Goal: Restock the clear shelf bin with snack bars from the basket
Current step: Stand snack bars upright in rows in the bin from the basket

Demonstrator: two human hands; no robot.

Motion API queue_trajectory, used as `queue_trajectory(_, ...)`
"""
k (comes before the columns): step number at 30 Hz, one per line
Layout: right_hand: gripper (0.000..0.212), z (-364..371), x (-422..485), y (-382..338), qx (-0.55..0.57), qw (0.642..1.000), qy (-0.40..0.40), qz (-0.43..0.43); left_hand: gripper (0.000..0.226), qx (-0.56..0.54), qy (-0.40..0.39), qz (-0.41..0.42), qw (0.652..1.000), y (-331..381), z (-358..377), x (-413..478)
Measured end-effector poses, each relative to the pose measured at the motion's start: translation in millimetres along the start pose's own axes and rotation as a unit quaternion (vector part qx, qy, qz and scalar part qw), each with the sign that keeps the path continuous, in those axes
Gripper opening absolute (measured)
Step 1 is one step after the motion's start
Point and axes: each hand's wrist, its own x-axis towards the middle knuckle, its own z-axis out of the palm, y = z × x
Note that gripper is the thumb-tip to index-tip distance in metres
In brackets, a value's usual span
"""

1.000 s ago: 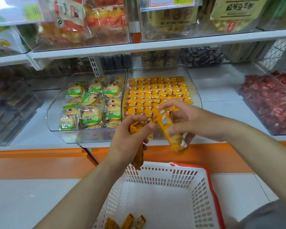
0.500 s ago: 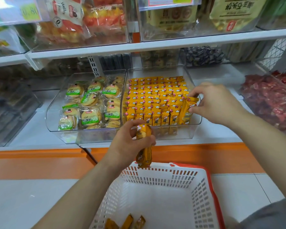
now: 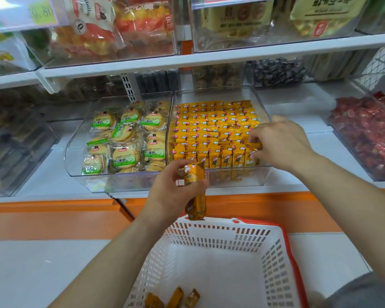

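A clear shelf bin (image 3: 262, 174) on the lower shelf holds several rows of yellow snack bars (image 3: 211, 132) standing upright. My right hand (image 3: 280, 143) reaches into the bin's front right corner and pinches the top of a yellow bar (image 3: 251, 155) standing at the end of the front row. My left hand (image 3: 173, 192) hangs in front of the bin, above the basket's far rim, gripping a small bundle of yellow bars (image 3: 196, 192) that points down. The white basket with a red rim (image 3: 282, 258) sits below, with three bars (image 3: 173, 297) lying on its floor.
Left of the target bin a second clear bin (image 3: 76, 165) holds round green-labelled biscuits. A bin of red-wrapped sweets (image 3: 369, 134) stands at the right. The upper shelf (image 3: 209, 57) overhangs the bins. An orange ledge (image 3: 53, 216) runs along the shelf front.
My right hand carried one yellow bar from beside my left hand up into the bin's front right corner and stood it in the front row. My left hand stayed in place with its bars.
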Motion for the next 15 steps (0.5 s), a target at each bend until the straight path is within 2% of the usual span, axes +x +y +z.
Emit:
queue_trajectory(6, 0.039, 7.1, 2.5, 1.1, 0.019, 0.997, -0.068, -0.036, 0.051, 0.027, -0.001, 0.009, 1.000, -2.6, 0.2, 1.6)
queue_trajectory(11, 0.040, -18.1, -4.9, 4.7, 0.071, 0.997, -0.025, -0.017, 0.055, -0.006, -0.010, 0.018, 1.000, 3.1, 3.4, -1.3)
queue_trajectory(13, 0.027, -28.6, -14.3, 0.4, 0.167, 0.986, -0.013, 0.002, 0.058, -0.008, -0.006, 0.026, 1.000, 2.7, 6.0, -2.8)
queue_trajectory(15, 0.009, -36.1, -23.8, -15.0, 0.324, 0.946, -0.027, 0.006, 0.060, 0.010, 0.002, 0.041, 0.999, 2.0, 10.8, -4.2)
